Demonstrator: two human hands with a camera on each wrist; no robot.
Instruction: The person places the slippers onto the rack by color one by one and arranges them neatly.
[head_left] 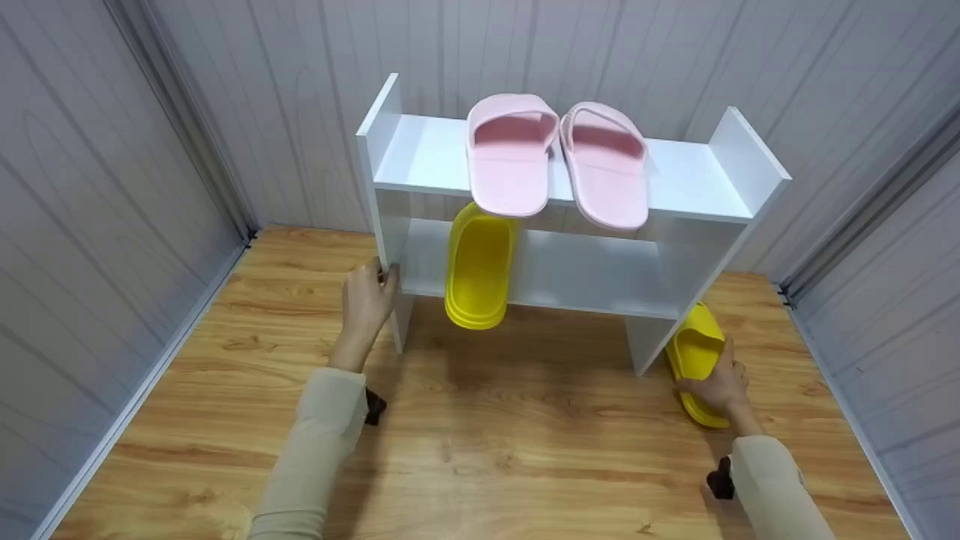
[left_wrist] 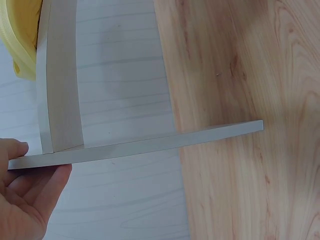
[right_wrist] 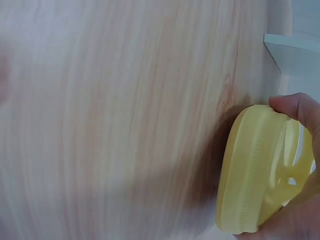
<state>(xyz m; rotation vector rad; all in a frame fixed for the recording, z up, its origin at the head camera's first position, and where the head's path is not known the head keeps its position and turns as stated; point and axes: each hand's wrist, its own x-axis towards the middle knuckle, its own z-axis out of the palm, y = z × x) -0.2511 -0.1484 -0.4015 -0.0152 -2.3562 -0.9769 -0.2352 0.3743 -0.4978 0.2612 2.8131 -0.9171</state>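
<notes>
In the head view my left hand point(head_left: 366, 300) grips the left side panel of a white two-tier shoe rack point(head_left: 600, 274); the left wrist view has its thumb and fingers on either side of the panel's edge. Down by the rack's right side, my right hand point(head_left: 721, 381) holds a yellow slipper point(head_left: 694, 352) across its width. That slipper point(right_wrist: 250, 170) shows its heel end in the right wrist view. Another yellow slipper point(head_left: 480, 270) lies on the rack's lower shelf, toe inward. Two pink slippers point(head_left: 511, 176) stand side by side on the upper shelf, their heels jutting past the front edge.
Wood-grain floor point(head_left: 480, 450) spreads in front of the rack. A pale panelled wall point(head_left: 300, 112) rises behind it, with side walls at left and right. Both wrists carry small black devices point(head_left: 375, 406).
</notes>
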